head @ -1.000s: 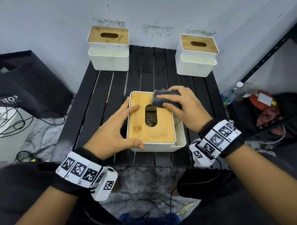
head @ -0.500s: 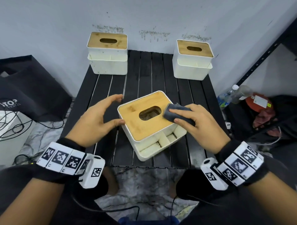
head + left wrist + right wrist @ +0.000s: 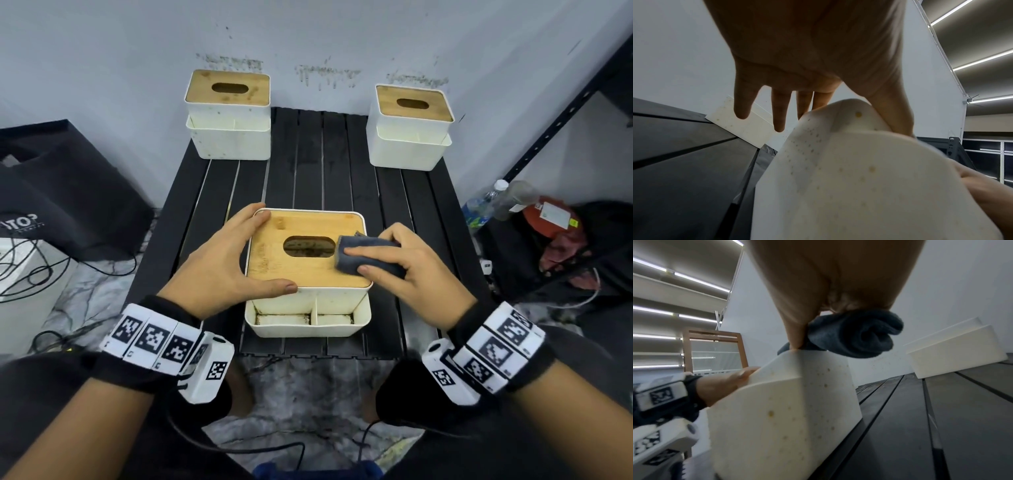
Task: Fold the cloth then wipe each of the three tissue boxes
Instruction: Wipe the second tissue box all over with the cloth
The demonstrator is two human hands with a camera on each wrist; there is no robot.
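On lid (image 3: 274, 253) — cloth (image 3: 368, 255), right hand (image 3: 411, 270)

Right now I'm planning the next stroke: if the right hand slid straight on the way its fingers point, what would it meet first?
The right hand, pressing the cloth on the near tissue box, points left across the lid. Probably first comes the lid's oval slot, then the left hand.

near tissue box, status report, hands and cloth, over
Left hand braces white bamboo-lidded near tissue box. Right hand presses folded dark grey cloth on lid's right side. Two far tissue boxes untouched, nothing in the way.
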